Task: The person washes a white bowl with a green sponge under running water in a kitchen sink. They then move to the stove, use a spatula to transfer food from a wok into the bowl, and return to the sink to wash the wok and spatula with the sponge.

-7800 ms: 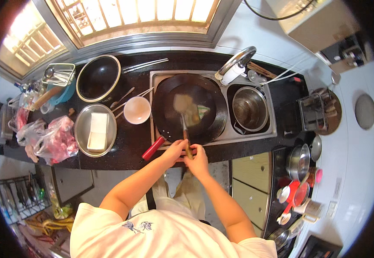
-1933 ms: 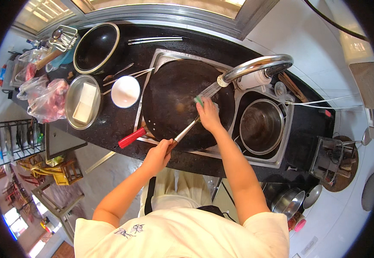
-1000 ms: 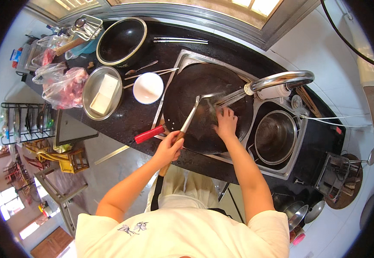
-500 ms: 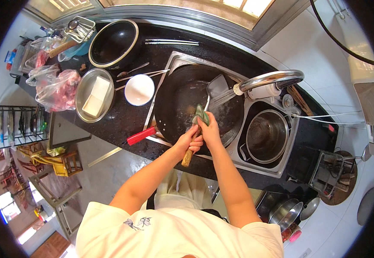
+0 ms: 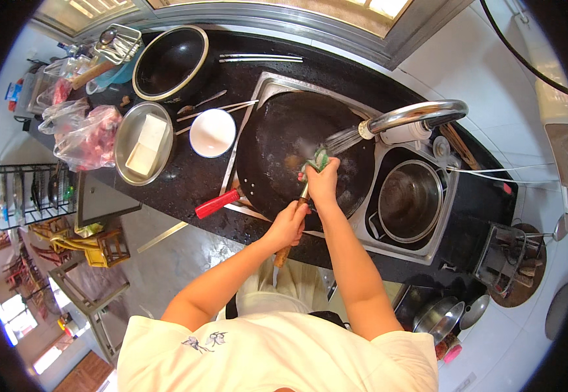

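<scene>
My left hand (image 5: 288, 226) is closed around the handle of a spatula, whose wooden end (image 5: 282, 257) sticks out below the fist. Further up, my right hand (image 5: 323, 184) grips a crumpled green cloth (image 5: 317, 161) at the spatula's metal shaft. Its blade cannot be made out; cloth and hand cover that area. Both hands are over a large dark wok (image 5: 267, 140) that sits in the left sink basin, its red handle (image 5: 217, 204) pointing toward me at the left. Water (image 5: 344, 140) sprays from the curved faucet (image 5: 421, 117) beside the cloth.
A metal pot (image 5: 409, 199) stands in the right basin. Left of the wok are a white bowl (image 5: 212, 133), a metal basin (image 5: 127, 153) holding a pale block, and bagged meat (image 5: 91, 134). Behind them stands a black bowl (image 5: 200, 72); chopsticks (image 5: 261, 59) lie near the window.
The spatula blade, earlier visible under the faucet's spray, is now out of sight. My right hand and the cloth have shifted slightly right and up, apart from my left hand on the handle.
</scene>
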The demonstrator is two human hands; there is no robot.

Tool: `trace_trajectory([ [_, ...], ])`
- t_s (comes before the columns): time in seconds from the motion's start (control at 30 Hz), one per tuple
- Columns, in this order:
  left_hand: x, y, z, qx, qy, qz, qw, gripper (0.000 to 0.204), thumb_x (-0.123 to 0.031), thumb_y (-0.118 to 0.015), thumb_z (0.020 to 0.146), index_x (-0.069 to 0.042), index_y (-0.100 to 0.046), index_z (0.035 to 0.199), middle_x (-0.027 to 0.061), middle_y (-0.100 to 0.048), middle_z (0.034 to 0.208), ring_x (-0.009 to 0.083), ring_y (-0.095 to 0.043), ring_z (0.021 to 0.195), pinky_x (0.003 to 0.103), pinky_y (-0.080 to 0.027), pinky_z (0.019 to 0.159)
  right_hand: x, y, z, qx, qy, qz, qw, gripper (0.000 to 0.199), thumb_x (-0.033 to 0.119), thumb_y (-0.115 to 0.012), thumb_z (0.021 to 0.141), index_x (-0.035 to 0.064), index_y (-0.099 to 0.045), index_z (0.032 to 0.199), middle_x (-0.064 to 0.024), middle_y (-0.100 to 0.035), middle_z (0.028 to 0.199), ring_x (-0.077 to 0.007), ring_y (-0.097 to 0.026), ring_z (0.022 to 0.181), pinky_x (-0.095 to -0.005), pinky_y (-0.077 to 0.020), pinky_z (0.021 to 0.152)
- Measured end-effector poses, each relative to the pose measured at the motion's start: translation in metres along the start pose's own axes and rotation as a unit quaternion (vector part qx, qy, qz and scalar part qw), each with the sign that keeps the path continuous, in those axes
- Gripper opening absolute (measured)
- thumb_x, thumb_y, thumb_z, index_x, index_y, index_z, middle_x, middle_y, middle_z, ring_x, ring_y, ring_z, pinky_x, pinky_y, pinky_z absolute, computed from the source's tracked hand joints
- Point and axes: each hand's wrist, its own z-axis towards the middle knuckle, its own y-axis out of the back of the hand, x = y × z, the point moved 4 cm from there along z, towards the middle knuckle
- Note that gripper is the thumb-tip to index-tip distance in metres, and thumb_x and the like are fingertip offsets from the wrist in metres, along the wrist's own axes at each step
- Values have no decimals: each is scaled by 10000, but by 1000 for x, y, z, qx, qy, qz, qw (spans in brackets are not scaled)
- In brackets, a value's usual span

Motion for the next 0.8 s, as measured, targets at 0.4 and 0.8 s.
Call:
trace_trajectory([
  [0.4, -38, 19, -34, -291, -280, 467, 787, 293, -233, -538, 915, -11, -469, 1094, 239, -634, 814, 419, -618, 747, 480, -487, 635, 27, 40, -2, -59, -7, -119, 991, 380, 304, -542, 910, 6, -516, 1145, -163, -597, 1050, -338, -565, 984, -408, -425, 861],
  [0.8, -45, 53, -66, -292, -259, 542, 744, 248, -229, -573, 892, -36, -494, 1026, 204, -631, 800, 395, -619, 723, 458, -484, 621, -34, 59, 55, 71, 178, -607, 772, 138, 74, -686, 737, 47, -647, 867, -156, -583, 1034, -340, -561, 983, -436, -458, 800],
])
